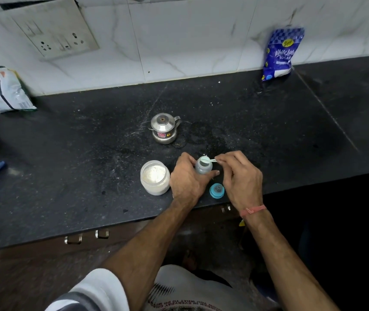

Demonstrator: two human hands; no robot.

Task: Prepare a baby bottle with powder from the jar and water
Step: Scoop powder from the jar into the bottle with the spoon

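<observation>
So the small translucent grey baby bottle stands upright near the front edge of the speckled black stone counter, and the left hand has its fingers wrapped round the bottle's body. The right hand pinches the handle of a little pale green plastic scoop between thumb and fingertips, with the scoop's bowl sitting right over the bottle's open mouth. Just left of the left hand is the open frosted plastic jar with white powder in it. The bottle's blue screw cap with teat lies on the counter between the two wrists, close to the edge. Further back sits a small lidded steel pot, and a blue sugar packet leans on the white marble wall at far right.
</observation>
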